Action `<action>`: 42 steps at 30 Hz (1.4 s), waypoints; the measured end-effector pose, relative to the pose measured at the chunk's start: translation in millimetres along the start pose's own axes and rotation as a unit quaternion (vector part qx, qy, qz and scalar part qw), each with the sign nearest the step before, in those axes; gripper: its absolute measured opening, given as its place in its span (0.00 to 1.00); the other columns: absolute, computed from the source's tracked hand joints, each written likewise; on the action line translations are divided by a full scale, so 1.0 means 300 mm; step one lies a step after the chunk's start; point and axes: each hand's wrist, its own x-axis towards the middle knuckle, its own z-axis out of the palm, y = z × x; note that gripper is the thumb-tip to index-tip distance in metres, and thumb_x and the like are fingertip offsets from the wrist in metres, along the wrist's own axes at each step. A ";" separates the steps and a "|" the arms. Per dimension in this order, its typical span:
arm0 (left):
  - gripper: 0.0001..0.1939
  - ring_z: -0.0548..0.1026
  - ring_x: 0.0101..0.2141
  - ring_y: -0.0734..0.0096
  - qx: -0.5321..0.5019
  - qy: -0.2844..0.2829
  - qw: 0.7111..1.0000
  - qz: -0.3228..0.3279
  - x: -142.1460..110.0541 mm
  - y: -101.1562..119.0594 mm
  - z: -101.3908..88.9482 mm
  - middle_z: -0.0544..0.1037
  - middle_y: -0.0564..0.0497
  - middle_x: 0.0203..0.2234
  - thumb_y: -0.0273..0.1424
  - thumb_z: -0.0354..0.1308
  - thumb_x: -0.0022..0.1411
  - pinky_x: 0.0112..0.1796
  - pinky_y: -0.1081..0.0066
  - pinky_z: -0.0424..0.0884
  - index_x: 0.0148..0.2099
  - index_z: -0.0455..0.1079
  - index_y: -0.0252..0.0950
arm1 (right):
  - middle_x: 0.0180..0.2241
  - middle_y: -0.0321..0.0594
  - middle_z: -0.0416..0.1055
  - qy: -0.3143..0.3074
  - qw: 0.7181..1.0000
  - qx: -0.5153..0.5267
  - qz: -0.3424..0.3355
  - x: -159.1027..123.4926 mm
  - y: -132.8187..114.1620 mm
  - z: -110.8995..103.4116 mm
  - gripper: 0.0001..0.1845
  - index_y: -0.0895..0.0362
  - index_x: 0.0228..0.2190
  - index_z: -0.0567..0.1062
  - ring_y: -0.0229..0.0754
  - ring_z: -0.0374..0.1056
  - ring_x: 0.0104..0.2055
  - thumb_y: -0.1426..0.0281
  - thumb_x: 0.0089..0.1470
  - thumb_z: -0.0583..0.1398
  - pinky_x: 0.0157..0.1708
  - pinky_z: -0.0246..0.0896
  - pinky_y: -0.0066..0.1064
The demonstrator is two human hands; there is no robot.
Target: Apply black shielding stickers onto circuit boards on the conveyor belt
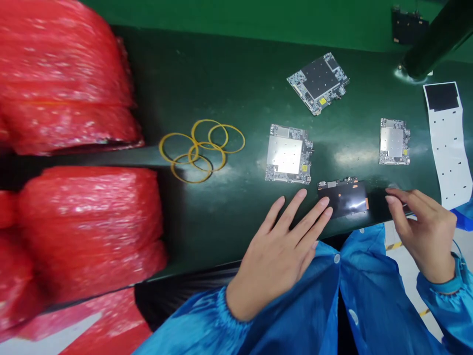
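Note:
A circuit board [345,197] with a black covering and small orange tabs lies near the front edge of the table. My left hand [283,241] is spread out flat, and its fingertips rest on the left end of that board. To the right of the board, my right hand [421,219] has thumb and forefinger pinched together. A dark patch lies at its fingertips; whether it is a thin film or a shadow I cannot make out. Just above my left fingers is a board with a silver plate [286,155].
Another silver-plated board [394,142] and a black-plated one [320,81] lie farther back. A white strip with a black end [449,148] is at the right, near a dark post [436,39]. Several yellow rubber bands [207,144] and red bubble-wrapped bundles [92,227] occupy the left.

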 end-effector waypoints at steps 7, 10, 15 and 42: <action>0.30 0.58 0.73 0.48 0.000 0.009 1.000 -0.020 -0.012 -0.002 0.019 0.71 0.50 0.68 0.33 0.53 0.72 0.73 0.49 0.50 0.74 0.63 0.40 | 0.75 0.46 0.53 -0.143 0.971 -0.032 -0.190 -0.057 -0.112 0.173 0.40 0.60 0.73 0.58 0.64 0.45 0.77 0.50 0.71 0.50 0.73 0.43 0.65; 0.29 0.58 0.73 0.50 0.012 0.013 1.000 -0.012 -0.020 -0.010 0.019 0.71 0.52 0.68 0.30 0.53 0.71 0.73 0.50 0.51 0.73 0.65 0.41 | 0.77 0.43 0.47 -0.158 0.973 -0.054 -0.157 -0.066 -0.057 0.177 0.41 0.57 0.75 0.51 0.65 0.42 0.78 0.54 0.70 0.53 0.73 0.39 0.68; 0.26 0.63 0.71 0.47 0.021 0.028 0.999 -0.012 0.010 -0.004 0.006 0.71 0.49 0.68 0.31 0.54 0.72 0.71 0.48 0.58 0.70 0.69 0.38 | 0.76 0.48 0.49 -0.098 0.985 -0.066 -0.122 -0.079 0.065 0.145 0.45 0.60 0.77 0.39 0.67 0.43 0.78 0.60 0.70 0.53 0.71 0.42 0.72; 0.11 0.81 0.47 0.64 -0.064 0.139 0.988 -0.017 0.983 -0.171 0.002 0.85 0.51 0.45 0.30 0.55 0.74 0.54 0.63 0.75 0.49 0.80 0.41 | 0.45 0.40 0.84 0.146 0.978 0.090 0.121 0.152 0.571 -0.008 0.14 0.50 0.42 0.83 0.51 0.80 0.48 0.64 0.66 0.57 0.50 0.73 0.42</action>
